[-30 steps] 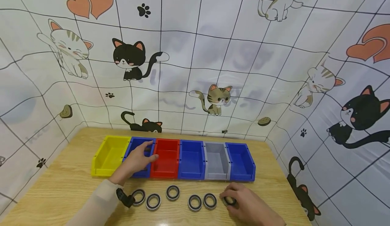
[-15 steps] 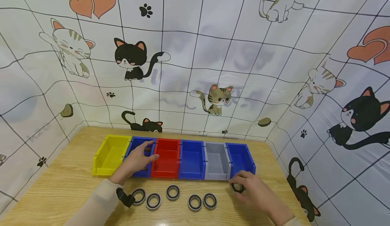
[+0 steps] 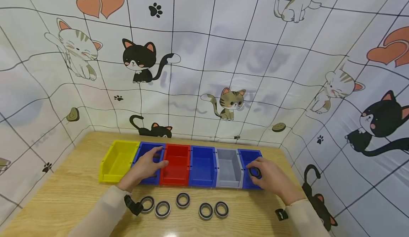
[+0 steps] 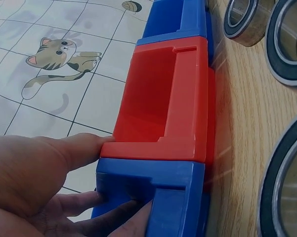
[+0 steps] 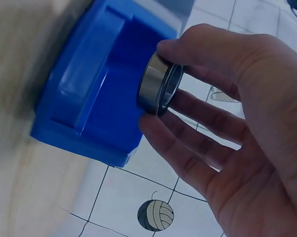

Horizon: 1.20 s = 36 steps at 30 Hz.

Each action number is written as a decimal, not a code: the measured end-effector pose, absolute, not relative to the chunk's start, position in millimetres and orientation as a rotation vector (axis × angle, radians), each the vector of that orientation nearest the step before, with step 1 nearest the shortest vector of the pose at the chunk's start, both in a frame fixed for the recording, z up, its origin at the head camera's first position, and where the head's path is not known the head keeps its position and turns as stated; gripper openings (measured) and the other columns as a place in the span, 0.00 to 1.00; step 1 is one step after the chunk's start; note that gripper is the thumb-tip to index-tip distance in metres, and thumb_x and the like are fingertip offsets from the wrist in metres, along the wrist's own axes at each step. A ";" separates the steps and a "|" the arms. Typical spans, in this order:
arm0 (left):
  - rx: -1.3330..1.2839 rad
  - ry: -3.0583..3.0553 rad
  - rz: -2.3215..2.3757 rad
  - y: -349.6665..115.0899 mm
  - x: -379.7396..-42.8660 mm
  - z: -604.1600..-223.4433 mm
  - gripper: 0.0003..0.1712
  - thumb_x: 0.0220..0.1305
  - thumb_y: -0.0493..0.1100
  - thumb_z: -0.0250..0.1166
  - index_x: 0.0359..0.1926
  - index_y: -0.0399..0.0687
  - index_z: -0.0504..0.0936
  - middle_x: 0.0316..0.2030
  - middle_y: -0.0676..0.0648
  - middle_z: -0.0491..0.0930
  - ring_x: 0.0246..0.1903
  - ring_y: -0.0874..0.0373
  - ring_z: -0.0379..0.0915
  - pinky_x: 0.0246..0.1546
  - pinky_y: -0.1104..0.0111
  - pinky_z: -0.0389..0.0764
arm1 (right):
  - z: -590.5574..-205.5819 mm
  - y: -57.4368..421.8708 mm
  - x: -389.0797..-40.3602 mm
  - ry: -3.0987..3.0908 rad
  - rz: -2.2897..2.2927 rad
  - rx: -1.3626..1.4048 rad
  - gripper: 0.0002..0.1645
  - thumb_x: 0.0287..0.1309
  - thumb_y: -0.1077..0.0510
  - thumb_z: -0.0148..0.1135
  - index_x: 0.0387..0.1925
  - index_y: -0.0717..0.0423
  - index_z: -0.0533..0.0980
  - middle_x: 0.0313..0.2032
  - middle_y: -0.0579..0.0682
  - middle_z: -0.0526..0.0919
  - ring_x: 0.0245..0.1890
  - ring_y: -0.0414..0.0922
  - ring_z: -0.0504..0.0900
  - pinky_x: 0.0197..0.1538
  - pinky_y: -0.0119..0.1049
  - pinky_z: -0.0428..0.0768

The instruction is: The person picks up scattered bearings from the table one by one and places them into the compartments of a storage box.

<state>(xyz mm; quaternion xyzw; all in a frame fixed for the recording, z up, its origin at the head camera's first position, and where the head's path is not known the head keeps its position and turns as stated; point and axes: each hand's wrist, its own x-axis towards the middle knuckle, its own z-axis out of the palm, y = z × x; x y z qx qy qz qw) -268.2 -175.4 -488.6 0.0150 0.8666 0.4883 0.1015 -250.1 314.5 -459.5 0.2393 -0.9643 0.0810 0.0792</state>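
Observation:
My right hand (image 3: 270, 175) pinches a ball bearing (image 5: 160, 84) by its rim between thumb and fingers, above the rightmost blue bin (image 5: 89, 98). The bearing is a steel ring with a dark seal, tilted on edge. My left hand (image 3: 145, 166) rests at the other blue bin (image 4: 150, 173), second from the left. Its fingers (image 4: 108, 217) reach into that bin and its thumb lies at the edge of the red bin (image 4: 192, 98). Dark shapes inside the left hand's bin are mostly hidden by the hand.
A yellow bin (image 3: 107, 177), a middle blue bin (image 3: 203, 164) and a grey bin (image 3: 229, 166) complete the row. Several bearings lie on the wooden table (image 3: 249, 215) in front, among them one bearing (image 3: 168, 210) near the left wrist. A cat-patterned curtain (image 3: 191, 70) stands behind.
My right hand has lifted the bearing off the table and carried it forward and right, over the rightmost blue bin. The left hand has stayed in place; the view has shifted slightly.

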 end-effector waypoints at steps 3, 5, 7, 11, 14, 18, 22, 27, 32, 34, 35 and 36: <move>0.049 2.550 1.451 -175.6 -267.8 -488.5 0.50 0.83 0.50 0.75 0.93 0.42 0.60 0.81 0.23 0.73 0.68 0.26 0.86 0.55 0.45 0.98 | -460.0 314.8 -265.2 -2.926 0.221 0.701 0.22 0.61 0.62 0.88 0.57 0.54 0.92 0.52 0.52 0.93 0.48 0.48 0.92 0.50 0.49 0.94; 0.048 2.547 1.451 -175.3 -268.2 -489.2 0.50 0.83 0.50 0.74 0.93 0.42 0.59 0.80 0.23 0.73 0.68 0.26 0.86 0.55 0.44 0.98 | -459.8 314.1 -273.0 -2.965 0.216 0.690 0.23 0.62 0.62 0.88 0.58 0.55 0.92 0.54 0.53 0.93 0.50 0.50 0.92 0.53 0.51 0.94; 0.044 2.546 1.451 -174.6 -268.8 -490.6 0.50 0.83 0.50 0.74 0.93 0.42 0.59 0.81 0.23 0.73 0.68 0.26 0.86 0.56 0.44 0.98 | -459.9 312.9 -279.3 -3.006 0.209 0.678 0.23 0.63 0.63 0.88 0.59 0.56 0.92 0.56 0.54 0.93 0.53 0.52 0.93 0.56 0.53 0.94; 0.034 2.548 1.456 -172.2 -269.4 -493.9 0.49 0.84 0.49 0.74 0.93 0.43 0.60 0.81 0.24 0.73 0.69 0.27 0.86 0.56 0.45 0.98 | -462.4 308.7 -290.0 -3.070 0.158 0.694 0.23 0.62 0.64 0.87 0.58 0.60 0.92 0.54 0.56 0.94 0.55 0.54 0.92 0.60 0.55 0.94; 0.034 2.552 1.458 -171.7 -269.1 -494.4 0.49 0.83 0.49 0.74 0.93 0.43 0.60 0.81 0.24 0.74 0.68 0.28 0.87 0.55 0.44 0.98 | -466.3 305.1 -297.4 -3.102 0.124 0.712 0.23 0.60 0.67 0.87 0.56 0.63 0.92 0.50 0.56 0.95 0.53 0.53 0.92 0.59 0.56 0.94; 0.034 2.559 1.452 -172.9 -269.0 -493.3 0.49 0.83 0.49 0.74 0.93 0.43 0.60 0.81 0.24 0.73 0.68 0.28 0.87 0.55 0.45 0.98 | -474.4 302.1 -305.3 -3.142 0.104 0.697 0.20 0.58 0.68 0.87 0.52 0.63 0.92 0.46 0.55 0.96 0.49 0.48 0.91 0.58 0.55 0.94; 0.028 2.567 1.441 -174.5 -268.7 -492.4 0.49 0.84 0.49 0.74 0.93 0.43 0.60 0.81 0.24 0.72 0.67 0.29 0.88 0.55 0.45 0.98 | -482.2 301.0 -309.4 -3.159 0.128 0.687 0.13 0.59 0.70 0.86 0.45 0.61 0.92 0.39 0.50 0.94 0.41 0.44 0.85 0.50 0.49 0.93; 0.032 2.571 1.430 -174.5 -269.9 -492.8 0.50 0.84 0.50 0.74 0.93 0.43 0.60 0.82 0.24 0.72 0.64 0.30 0.90 0.55 0.46 0.98 | -487.5 301.1 -308.2 -3.179 0.173 0.669 0.10 0.60 0.73 0.83 0.40 0.60 0.91 0.34 0.48 0.90 0.34 0.43 0.78 0.40 0.41 0.84; 0.021 2.573 1.430 -174.7 -271.2 -492.9 0.49 0.83 0.50 0.75 0.93 0.44 0.61 0.82 0.24 0.72 0.65 0.30 0.90 0.55 0.46 0.98 | -489.2 302.1 -306.0 -3.145 0.171 0.689 0.10 0.60 0.73 0.82 0.39 0.60 0.90 0.35 0.49 0.91 0.34 0.42 0.78 0.39 0.40 0.84; 0.027 2.569 1.438 -175.1 -271.0 -492.9 0.49 0.84 0.50 0.74 0.93 0.44 0.60 0.81 0.24 0.72 0.64 0.31 0.90 0.55 0.46 0.98 | -488.9 302.1 -304.4 -3.112 0.160 0.722 0.11 0.58 0.73 0.83 0.37 0.59 0.89 0.34 0.49 0.90 0.34 0.41 0.77 0.38 0.40 0.83; 0.032 2.567 1.443 -175.1 -270.8 -493.0 0.49 0.84 0.50 0.74 0.93 0.44 0.60 0.81 0.24 0.72 0.64 0.31 0.90 0.55 0.46 0.98 | -488.7 302.2 -303.5 -3.095 0.157 0.740 0.12 0.57 0.73 0.83 0.36 0.58 0.87 0.33 0.49 0.89 0.33 0.41 0.77 0.37 0.40 0.82; 0.036 2.564 1.449 -175.2 -270.6 -493.3 0.49 0.84 0.49 0.74 0.93 0.43 0.60 0.81 0.24 0.73 0.64 0.32 0.90 0.55 0.46 0.98 | -487.9 302.2 -302.2 -3.079 0.156 0.758 0.13 0.55 0.73 0.84 0.35 0.57 0.86 0.32 0.48 0.88 0.33 0.41 0.76 0.36 0.40 0.82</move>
